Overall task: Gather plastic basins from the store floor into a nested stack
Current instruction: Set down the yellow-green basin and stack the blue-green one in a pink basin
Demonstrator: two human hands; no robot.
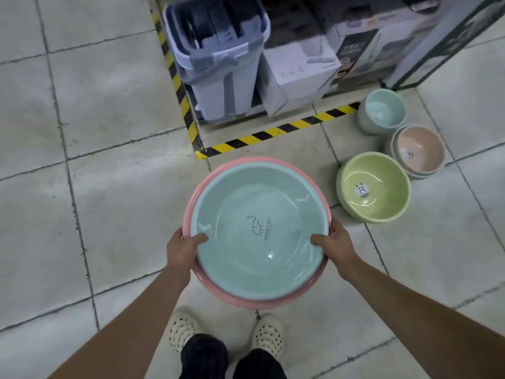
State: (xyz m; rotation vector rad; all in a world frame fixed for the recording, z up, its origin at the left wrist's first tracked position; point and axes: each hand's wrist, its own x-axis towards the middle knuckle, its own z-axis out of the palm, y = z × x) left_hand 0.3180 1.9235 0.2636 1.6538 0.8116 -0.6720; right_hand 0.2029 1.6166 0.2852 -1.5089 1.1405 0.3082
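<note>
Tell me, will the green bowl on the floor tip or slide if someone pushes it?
The green basin would probably slide: the floor tiles look smooth. It already sits tilted on a narrow, rounded base, so a nudge might rock or tip it. It looks like empty plastic, so probably light.

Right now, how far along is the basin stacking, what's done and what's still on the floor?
Done: a teal basin already sits nested inside a pink basin. In hand: the left hand and right hand grip that pair by the rims above the floor. Left: a green basin, a beige basin sitting in another basin, and a pale blue basin still stand on the tiles.
</note>
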